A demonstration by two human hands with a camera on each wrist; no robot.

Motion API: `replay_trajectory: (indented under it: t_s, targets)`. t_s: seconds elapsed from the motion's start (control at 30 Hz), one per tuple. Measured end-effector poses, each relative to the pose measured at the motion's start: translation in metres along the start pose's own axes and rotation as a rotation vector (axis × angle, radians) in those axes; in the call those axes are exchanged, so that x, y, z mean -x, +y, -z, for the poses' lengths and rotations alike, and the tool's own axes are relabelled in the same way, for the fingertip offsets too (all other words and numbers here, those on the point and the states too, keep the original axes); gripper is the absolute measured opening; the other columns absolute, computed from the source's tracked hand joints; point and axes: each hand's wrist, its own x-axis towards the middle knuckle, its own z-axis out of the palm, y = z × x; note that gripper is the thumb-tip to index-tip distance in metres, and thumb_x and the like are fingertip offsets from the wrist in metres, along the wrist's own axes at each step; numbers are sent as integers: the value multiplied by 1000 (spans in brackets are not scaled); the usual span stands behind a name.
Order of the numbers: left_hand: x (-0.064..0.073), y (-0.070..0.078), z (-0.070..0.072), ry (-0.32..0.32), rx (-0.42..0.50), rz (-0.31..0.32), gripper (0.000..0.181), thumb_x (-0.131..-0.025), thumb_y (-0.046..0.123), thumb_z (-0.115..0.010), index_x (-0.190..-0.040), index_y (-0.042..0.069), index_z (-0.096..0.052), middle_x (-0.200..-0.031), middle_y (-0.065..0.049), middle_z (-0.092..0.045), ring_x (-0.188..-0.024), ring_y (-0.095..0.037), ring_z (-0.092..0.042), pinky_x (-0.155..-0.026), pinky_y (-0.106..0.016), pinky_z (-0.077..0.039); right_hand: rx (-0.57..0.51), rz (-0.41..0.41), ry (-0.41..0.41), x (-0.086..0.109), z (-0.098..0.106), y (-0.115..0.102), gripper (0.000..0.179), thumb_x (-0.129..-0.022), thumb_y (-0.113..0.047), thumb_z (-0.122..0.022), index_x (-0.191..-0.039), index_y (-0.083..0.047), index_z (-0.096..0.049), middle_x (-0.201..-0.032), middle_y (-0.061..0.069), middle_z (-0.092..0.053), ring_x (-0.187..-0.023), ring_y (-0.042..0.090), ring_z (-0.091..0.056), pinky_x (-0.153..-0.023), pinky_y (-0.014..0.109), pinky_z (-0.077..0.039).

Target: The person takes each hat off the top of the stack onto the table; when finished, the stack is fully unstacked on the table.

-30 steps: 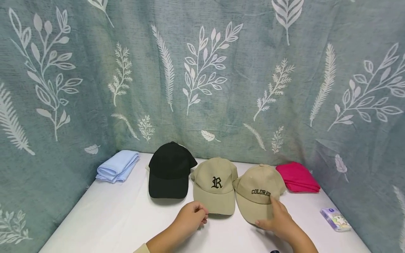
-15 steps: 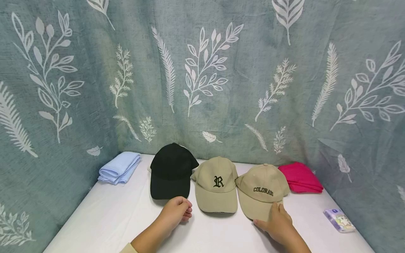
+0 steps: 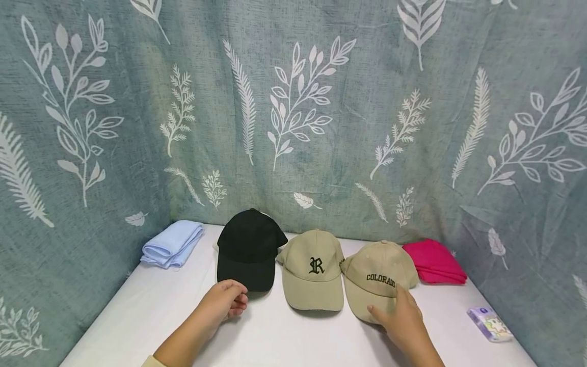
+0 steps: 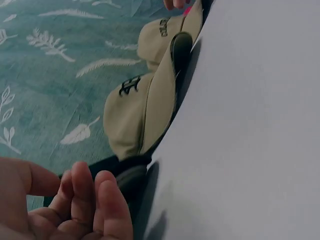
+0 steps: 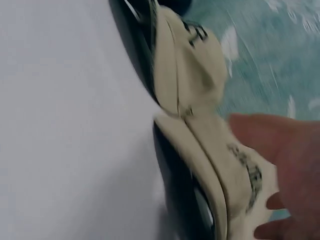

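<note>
Three caps stand in a row on the white table. At the left is a black cap (image 3: pixel 249 244); my left hand (image 3: pixel 220 303) is at its brim's front left corner. In the left wrist view, that hand's fingers (image 4: pixel 82 190) are loosely bent with nothing between them. The beige cap with a black letter R (image 3: pixel 314 293) is in the middle. My right hand (image 3: pixel 403 318) is over the right side of the beige COLORADO cap (image 3: pixel 376 257), thumb and fingers spread apart. In the right wrist view its thumb (image 5: pixel 255 131) overlaps the crown.
Folded light blue cloth (image 3: pixel 171 244) lies at the back left, and folded red cloth (image 3: pixel 435 262) behind the COLORADO cap. A small purple and white packet (image 3: pixel 489 324) lies near the right edge. Patterned green curtain (image 3: pixel 284 193) encloses the table's back and sides.
My left hand has moved left, from the R cap's brim to the black cap's. My right hand dipped to the COLORADO cap's brim and rose again; that cap has turned slightly.
</note>
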Motion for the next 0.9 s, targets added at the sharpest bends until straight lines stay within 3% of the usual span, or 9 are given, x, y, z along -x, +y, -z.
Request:
replay_trajectory:
  t_s: [0.2, 0.5, 0.67, 0.9]
  targets:
    - [0, -4, 25, 102, 13, 31, 24, -103, 13, -48, -109, -6, -61, -98, -13, -62, -82, -20, -64, -71, -27, -60, -99, 86, 54, -2, -8, -34, 88, -95, -34, -76, -158, 6, -29, -160, 35, -30, -151, 54, -25, -123, 68, -25]
    - [-7, -14, 38, 218, 42, 48, 45, -104, 15, -41, -140, -12, -40, -127, -29, -50, -89, -20, -66, -78, -26, -62, -157, 206, 57, -13, -36, -82, 79, -93, -30, -79, -156, -1, -41, -159, 26, -41, -149, 48, -36, -122, 66, -31]
    - [-11, -18, 38, 206, 79, 40, 50, -108, 17, -41, -149, -12, -34, -144, -31, -42, -94, -22, -68, -83, -27, -63, -198, 229, 34, -26, -51, -104, 77, -93, -30, -80, -156, -4, -43, -158, 27, -42, -146, 48, -41, -117, 67, -38]
    - [-14, -22, 43, 168, 161, 49, 54, -110, 20, -40, -153, -10, -28, -153, -33, -33, -97, -23, -69, -86, -27, -62, -250, 271, 87, -43, -74, -127, 67, -92, -26, -81, -148, -1, -53, -136, 23, -61, -129, 40, -58, -108, 58, -49]
